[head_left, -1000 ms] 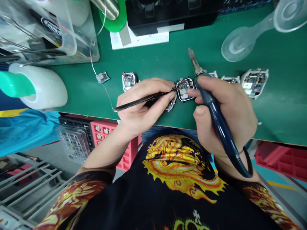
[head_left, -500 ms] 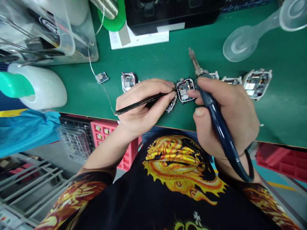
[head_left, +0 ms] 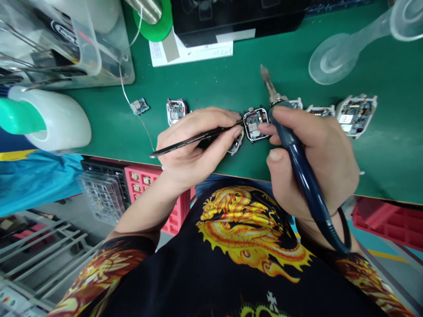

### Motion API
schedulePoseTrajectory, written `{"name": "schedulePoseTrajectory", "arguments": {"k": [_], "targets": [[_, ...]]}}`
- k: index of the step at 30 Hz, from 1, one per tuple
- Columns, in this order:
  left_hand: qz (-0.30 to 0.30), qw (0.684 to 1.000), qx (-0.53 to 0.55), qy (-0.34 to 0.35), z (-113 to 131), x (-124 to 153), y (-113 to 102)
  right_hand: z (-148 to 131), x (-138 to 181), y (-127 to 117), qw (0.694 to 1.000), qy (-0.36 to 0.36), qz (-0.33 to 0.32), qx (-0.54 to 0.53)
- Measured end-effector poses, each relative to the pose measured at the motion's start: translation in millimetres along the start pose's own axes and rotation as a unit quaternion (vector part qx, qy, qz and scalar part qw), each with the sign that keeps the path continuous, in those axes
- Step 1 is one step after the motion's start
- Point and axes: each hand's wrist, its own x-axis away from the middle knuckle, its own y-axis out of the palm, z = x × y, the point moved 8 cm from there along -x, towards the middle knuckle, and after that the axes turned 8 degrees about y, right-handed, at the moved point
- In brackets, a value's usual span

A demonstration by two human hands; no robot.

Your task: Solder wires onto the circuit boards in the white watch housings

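My left hand point(head_left: 194, 145) is closed around black tweezers point(head_left: 188, 141), whose tips reach the left edge of an open smartwatch case point(head_left: 256, 124) with its circuit board bared. My right hand point(head_left: 317, 158) grips a soldering iron point(head_left: 302, 176) by its dark blue handle; the metal tip points up and away, above the green bench. Some fingers of that hand rest at the right side of the same watch case. Another watch case point(head_left: 236, 144) is partly covered by my left fingers. Further open cases stand behind my right hand, including a white one point(head_left: 357, 115).
On the left lie a small circuit board point(head_left: 139, 106) beside thin solder wire, and one watch case point(head_left: 176, 111). A white bottle point(head_left: 66, 119), a clear bin point(head_left: 112, 75) and a green solder spool point(head_left: 161, 26) stand behind. A black box point(head_left: 238, 22) is at the back.
The rear end of the tweezers has swung slightly left and my left hand has shifted a little with it. My right hand and the soldering iron stay nearly still.
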Motion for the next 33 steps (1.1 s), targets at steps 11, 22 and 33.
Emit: {"name": "schedulePoseTrajectory", "arguments": {"k": [11,22,33], "targets": [[-0.011,1.000,0.004,0.007,0.9,-1.8,2.5,0.1,-0.5,0.1,1.000,0.002,0.002,-0.003],[-0.023,0.999,-0.032,0.009,2.3,-4.8,1.4,0.8,-0.8,0.6,1.000,0.001,0.007,-0.006],[-0.037,0.995,-0.083,-0.028,11.1,-27.4,2.9,3.3,1.7,-2.5,1.000,0.019,0.004,0.018]]}}
